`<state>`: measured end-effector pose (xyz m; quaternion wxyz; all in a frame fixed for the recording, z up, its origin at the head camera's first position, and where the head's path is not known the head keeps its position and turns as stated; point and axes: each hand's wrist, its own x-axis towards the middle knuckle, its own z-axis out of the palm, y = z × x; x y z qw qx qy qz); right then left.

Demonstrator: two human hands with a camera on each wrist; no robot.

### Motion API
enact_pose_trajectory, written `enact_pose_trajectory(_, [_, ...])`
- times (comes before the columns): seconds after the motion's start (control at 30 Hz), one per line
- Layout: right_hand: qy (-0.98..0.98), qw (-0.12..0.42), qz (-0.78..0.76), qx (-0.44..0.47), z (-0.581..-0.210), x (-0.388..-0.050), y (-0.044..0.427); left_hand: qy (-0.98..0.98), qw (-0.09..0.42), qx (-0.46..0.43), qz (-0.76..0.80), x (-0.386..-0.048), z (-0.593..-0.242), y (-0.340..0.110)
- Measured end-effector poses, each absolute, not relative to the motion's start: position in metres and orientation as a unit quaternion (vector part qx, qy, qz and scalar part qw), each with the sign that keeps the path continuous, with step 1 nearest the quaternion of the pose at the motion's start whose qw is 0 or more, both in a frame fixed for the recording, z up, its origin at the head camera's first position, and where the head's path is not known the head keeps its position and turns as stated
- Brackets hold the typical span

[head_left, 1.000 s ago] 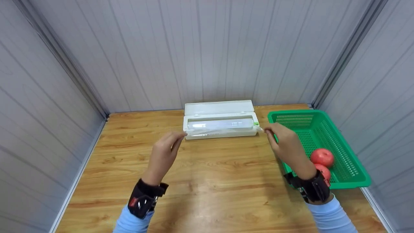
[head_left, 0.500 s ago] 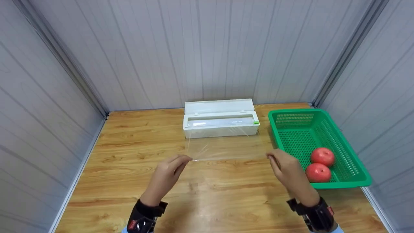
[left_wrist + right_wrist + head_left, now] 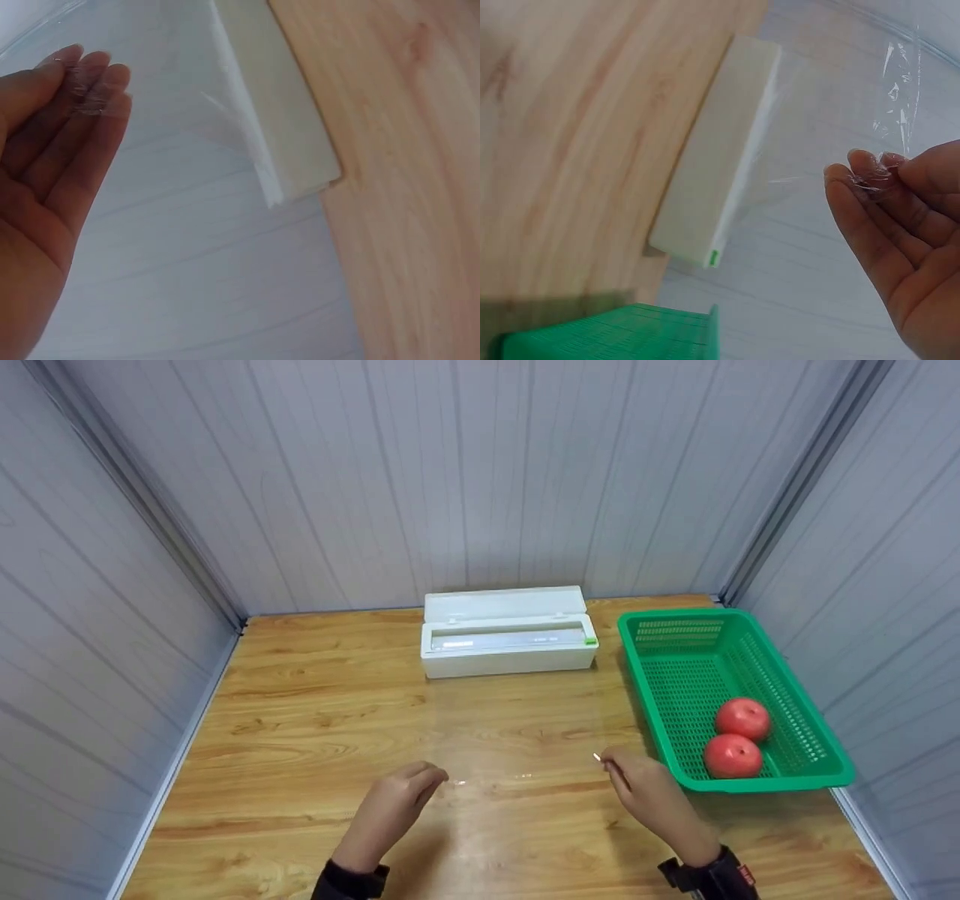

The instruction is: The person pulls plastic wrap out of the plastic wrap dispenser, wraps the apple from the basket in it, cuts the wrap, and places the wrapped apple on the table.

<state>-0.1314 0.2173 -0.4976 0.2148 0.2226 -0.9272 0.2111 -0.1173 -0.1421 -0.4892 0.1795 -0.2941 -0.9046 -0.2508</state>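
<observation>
A sheet of clear cling film stretches from a white dispenser box toward the front of the table. My left hand pinches its front left corner between thumb and fingers; in the left wrist view, the film lies wrinkled over the fingertips. At the front right corner, my right hand pinches the film too, and creases run up from the thumb in the right wrist view. The box has its lid tipped back, and the film roll shows inside.
To the right of the right hand stands a green plastic basket with two red round fruits in it. Grey panel walls close off the back and both sides of the wooden table.
Both hands have drawn back toward the front edge, pulling the film out of the box into a longer sheet. The box and basket stay in place.
</observation>
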Motion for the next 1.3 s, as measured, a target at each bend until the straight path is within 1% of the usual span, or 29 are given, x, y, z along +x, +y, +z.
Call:
enact_pose_trajectory(0.13, [-0.933,0.196,0.201,0.225,-0.512,-0.127,0.216,-0.904,0.195,-0.302,-0.23,-0.112,-0.509,-0.139])
enact_pose_trajectory(0.3, [-0.927,0.194,0.206,0.246,-0.525,-0.123,0.219,-0.905,0.212,-0.301,-0.212,-0.106,-0.529,-0.136])
enact_pose_trajectory(0.47, [-0.919,0.2,0.209,0.27,-0.536,-0.122,0.221,-0.905,0.203,-0.301,-0.224,-0.103,-0.541,-0.137])
enact_pose_trajectory(0.6, [-0.924,0.184,0.194,0.273,-0.544,-0.121,0.223,-0.906,0.189,-0.305,-0.227,-0.103,-0.55,-0.136])
enact_pose_trajectory(0.7, [-0.934,0.144,0.192,0.265,-0.547,-0.119,0.224,-0.91,0.17,-0.301,-0.227,-0.103,-0.556,-0.136])
enact_pose_trajectory(0.77, [-0.941,0.1,0.201,0.254,-0.549,-0.118,0.225,-0.914,0.156,-0.295,-0.231,-0.102,-0.56,-0.135])
enact_pose_trajectory(0.87, [-0.944,0.019,0.241,0.224,-0.552,-0.118,0.225,-0.918,0.142,-0.285,-0.237,-0.103,-0.565,-0.134])
enact_pose_trajectory(0.93, [-0.943,-0.001,0.244,0.227,-0.556,-0.118,0.225,-0.919,0.139,-0.282,-0.24,-0.104,-0.569,-0.133])
enact_pose_trajectory(1.0, [-0.942,0.003,0.23,0.246,-0.561,-0.119,0.225,-0.918,0.138,-0.281,-0.242,-0.105,-0.572,-0.132])
enact_pose_trajectory(1.1, [-0.937,0.042,0.185,0.292,-0.568,-0.12,0.225,-0.919,0.133,-0.284,-0.24,-0.108,-0.577,-0.131])
enact_pose_trajectory(1.13, [-0.936,0.047,0.182,0.296,-0.57,-0.12,0.225,-0.919,0.131,-0.284,-0.238,-0.109,-0.579,-0.13])
enact_pose_trajectory(1.3, [-0.936,0.048,0.174,0.302,-0.576,-0.117,0.226,-0.925,0.119,-0.284,-0.222,-0.114,-0.585,-0.128])
